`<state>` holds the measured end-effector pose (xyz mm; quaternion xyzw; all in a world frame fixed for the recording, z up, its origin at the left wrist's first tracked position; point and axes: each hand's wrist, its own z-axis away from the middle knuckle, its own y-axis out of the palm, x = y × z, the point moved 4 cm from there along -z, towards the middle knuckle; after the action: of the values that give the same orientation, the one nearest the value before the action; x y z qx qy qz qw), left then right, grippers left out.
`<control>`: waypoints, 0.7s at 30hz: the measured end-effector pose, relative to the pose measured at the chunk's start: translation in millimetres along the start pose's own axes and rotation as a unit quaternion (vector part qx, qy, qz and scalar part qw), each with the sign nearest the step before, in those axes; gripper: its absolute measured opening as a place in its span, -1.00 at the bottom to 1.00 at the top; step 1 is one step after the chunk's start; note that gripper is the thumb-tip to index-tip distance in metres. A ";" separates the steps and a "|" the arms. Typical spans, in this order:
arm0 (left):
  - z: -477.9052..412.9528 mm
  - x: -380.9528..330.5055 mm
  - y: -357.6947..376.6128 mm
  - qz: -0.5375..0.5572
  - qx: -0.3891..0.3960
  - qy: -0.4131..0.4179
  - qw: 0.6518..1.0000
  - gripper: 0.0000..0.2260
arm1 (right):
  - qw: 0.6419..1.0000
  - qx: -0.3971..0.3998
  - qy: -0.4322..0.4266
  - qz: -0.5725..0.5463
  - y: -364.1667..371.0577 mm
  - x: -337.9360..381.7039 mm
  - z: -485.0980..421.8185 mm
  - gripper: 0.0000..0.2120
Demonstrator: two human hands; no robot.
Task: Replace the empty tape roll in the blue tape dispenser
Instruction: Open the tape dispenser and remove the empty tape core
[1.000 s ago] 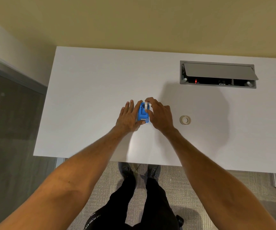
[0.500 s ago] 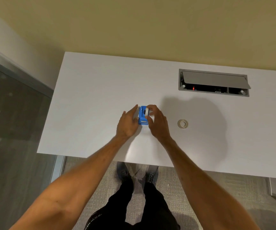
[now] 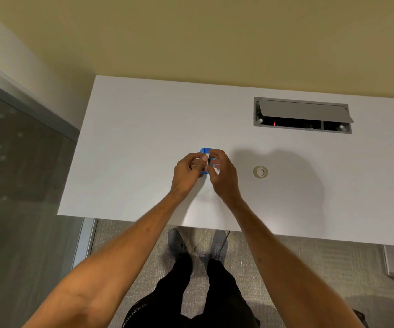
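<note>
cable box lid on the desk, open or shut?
Open: the grey lid is tilted up, and the dark inside of the box shows a red light.

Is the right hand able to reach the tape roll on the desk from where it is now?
Probably yes. The tape roll lies alone on the desk, right of the right hand, nothing between. But that hand is busy at the dispenser.

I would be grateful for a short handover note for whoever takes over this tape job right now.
Left hand: closed on the blue tape dispenser, over the white desk.
Right hand: fingers on the dispenser, gripping a small white part; I cannot tell what it is.
Tape roll: flat on the desk, right of both hands, untouched.
Done: dispenser in hand.
Left: fit that roll into the dispenser.
</note>
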<state>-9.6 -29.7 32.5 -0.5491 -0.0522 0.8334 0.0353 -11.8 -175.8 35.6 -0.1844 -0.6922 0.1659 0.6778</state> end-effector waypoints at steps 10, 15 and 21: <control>5.2 3.4 -5.0 0.098 -0.049 -0.009 0.994 -0.77 | 0.999 -0.049 0.014 0.001 -4.1 -2.4 6.1 -0.82; 9.9 6.0 -1.0 0.122 -0.082 0.005 0.989 -0.80 | 0.998 -0.052 0.034 -0.015 0.4 -5.4 5.3 -0.78; 12.3 13.8 -5.1 0.110 -0.102 0.014 0.989 -0.82 | 0.997 -0.032 0.066 -0.038 7.2 -9.8 5.4 -0.77</control>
<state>-26.4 -23.6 25.4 -0.5636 -0.0760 0.8149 -0.1117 -16.9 -174.1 23.4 -0.1903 -0.6575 0.1047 0.7214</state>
